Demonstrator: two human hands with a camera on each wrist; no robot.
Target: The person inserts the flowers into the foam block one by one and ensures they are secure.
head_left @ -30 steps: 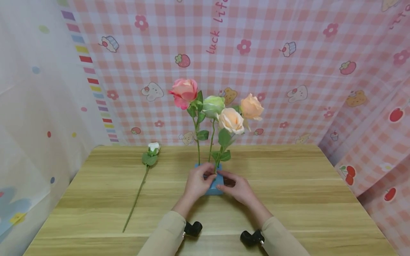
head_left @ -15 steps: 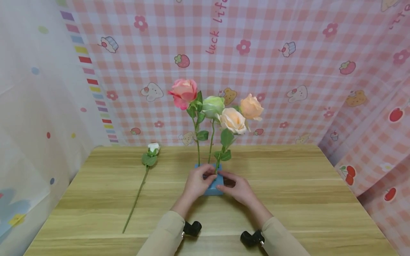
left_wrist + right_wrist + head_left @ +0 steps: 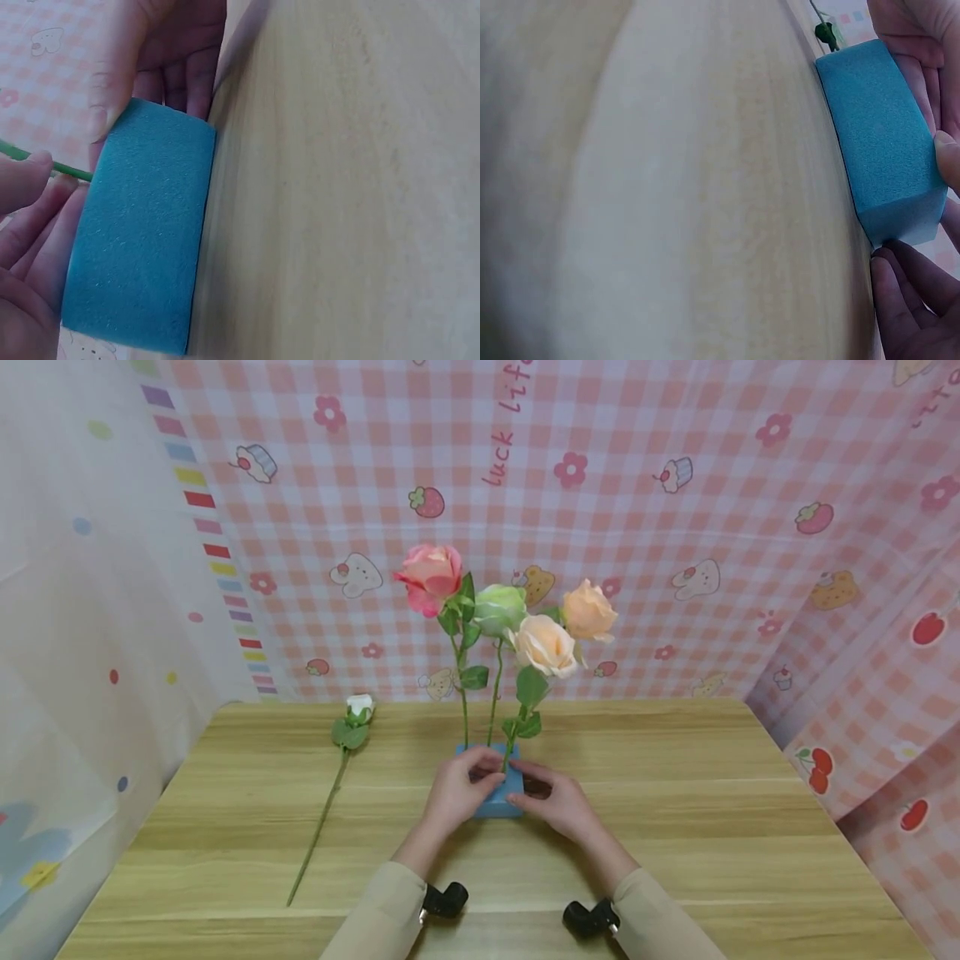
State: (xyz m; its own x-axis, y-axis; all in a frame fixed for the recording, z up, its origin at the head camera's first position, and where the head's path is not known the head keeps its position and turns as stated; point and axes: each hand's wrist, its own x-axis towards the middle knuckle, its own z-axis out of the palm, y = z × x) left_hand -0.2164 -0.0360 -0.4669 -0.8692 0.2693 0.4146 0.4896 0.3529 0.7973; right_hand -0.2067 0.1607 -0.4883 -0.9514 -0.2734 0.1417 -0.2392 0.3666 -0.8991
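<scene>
A blue foam block (image 3: 498, 806) sits at mid-table, its broad front face filling much of the left wrist view. Stems of a pink rose (image 3: 431, 578), a green rose (image 3: 500, 610) and a cream rose (image 3: 545, 646) rise from it; a peach rose (image 3: 589, 612) stands behind the cream one. My left hand (image 3: 456, 789) pinches the cream rose's green stem (image 3: 73, 172) low down, near the block's top, between thumb and fingers. My right hand (image 3: 558, 802) grips the block's right end, thumb on its top edge and fingers along the side.
A white rose (image 3: 360, 706) on a long stem lies on the wooden table (image 3: 675, 827) to the left. Pink checked cloth (image 3: 637, 527) hangs behind the table and along its right. Whitish dotted cloth (image 3: 75, 610) hangs on the left.
My left hand has shifted slightly left and down, showing more of the lower stem. The cream rose has leaned a little to the right. My right hand has stayed put.
</scene>
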